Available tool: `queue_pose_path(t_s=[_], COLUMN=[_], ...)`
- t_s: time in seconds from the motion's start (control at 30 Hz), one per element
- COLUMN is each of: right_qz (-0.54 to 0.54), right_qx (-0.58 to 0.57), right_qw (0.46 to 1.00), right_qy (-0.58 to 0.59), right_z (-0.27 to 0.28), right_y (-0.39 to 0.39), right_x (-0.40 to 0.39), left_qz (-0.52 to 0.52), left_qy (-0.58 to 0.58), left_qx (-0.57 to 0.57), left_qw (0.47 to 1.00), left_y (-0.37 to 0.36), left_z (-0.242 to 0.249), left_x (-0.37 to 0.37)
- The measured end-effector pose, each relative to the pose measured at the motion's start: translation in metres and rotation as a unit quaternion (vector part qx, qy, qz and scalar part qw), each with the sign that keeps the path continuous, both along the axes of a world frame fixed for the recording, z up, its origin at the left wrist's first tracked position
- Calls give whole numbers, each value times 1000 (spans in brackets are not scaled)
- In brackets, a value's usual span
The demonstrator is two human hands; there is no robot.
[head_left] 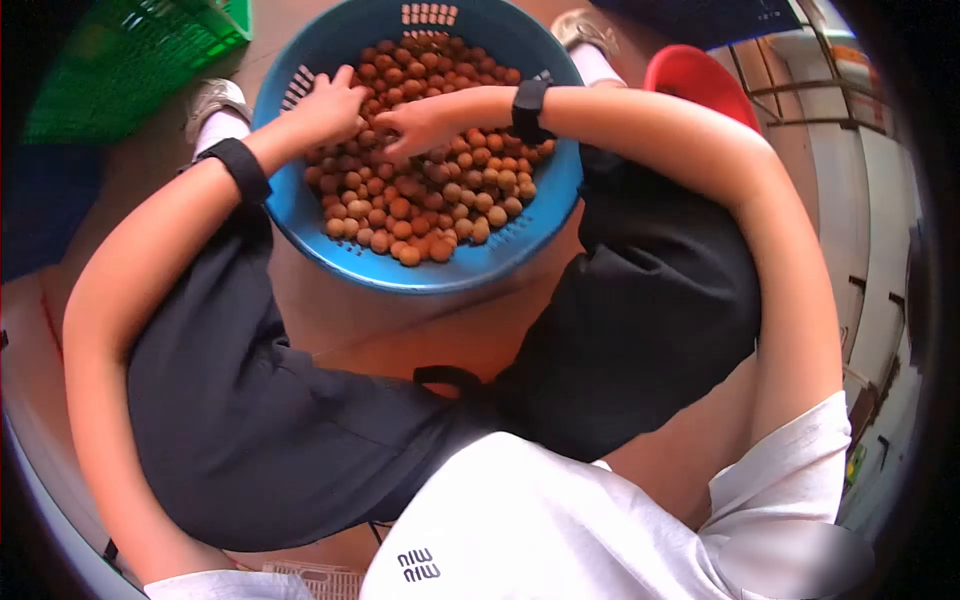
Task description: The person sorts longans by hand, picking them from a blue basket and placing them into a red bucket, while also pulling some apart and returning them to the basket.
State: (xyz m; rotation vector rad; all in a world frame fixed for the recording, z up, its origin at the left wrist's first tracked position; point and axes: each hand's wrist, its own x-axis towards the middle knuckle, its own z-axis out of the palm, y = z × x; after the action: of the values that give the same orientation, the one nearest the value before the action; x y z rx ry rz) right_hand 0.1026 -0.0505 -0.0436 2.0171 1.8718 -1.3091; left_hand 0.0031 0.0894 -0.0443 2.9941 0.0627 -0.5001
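A basket (330, 255) is lying on the floor (380, 330) between the knees of a seated person, and a heap of small round fruits (430, 190) is being held inside it. Both hands are being rested on the heap, the left hand (328, 105) just beside the right hand (420, 125). A crate (130, 60) is standing to the basket's left, a stool (695, 80) to its right.

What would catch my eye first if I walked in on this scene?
The big blue basket at top centre, heaped with small round brown fruit. Both hands are buried in the pile: the left hand near the basket's left rim, the right hand just beside it, each wrist in a black band. A green crate sits at upper left and a red stool at upper right.
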Motion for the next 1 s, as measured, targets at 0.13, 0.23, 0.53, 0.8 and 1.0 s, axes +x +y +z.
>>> queue_pose_path(t_s=[0.13, 0.23, 0.53, 0.8, 1.0], right_qz=[-97, -48, 17, -25, -10], right_qx=[-64, -117, -177, -271, -200], right_qw=[982, 981, 984, 960, 971], right_qy=[148, 148, 32, 70, 133], right_z=[22, 26, 37, 31, 23], right_y=[-17, -16, -3, -4, -22], right_x=[-21, -24, -31, -32, -35], left_qz=[-52, -101, -107, -109, -185], left_qy=[26, 106, 112, 197, 201], left_qx=[-27, -31, -150, -178, -135], left_qw=[998, 989, 976, 958, 952], left_y=[-4, -10, -22, -22, -27], left_z=[2, 6, 7, 3, 13], left_x=[7, 8, -1, 11, 2])
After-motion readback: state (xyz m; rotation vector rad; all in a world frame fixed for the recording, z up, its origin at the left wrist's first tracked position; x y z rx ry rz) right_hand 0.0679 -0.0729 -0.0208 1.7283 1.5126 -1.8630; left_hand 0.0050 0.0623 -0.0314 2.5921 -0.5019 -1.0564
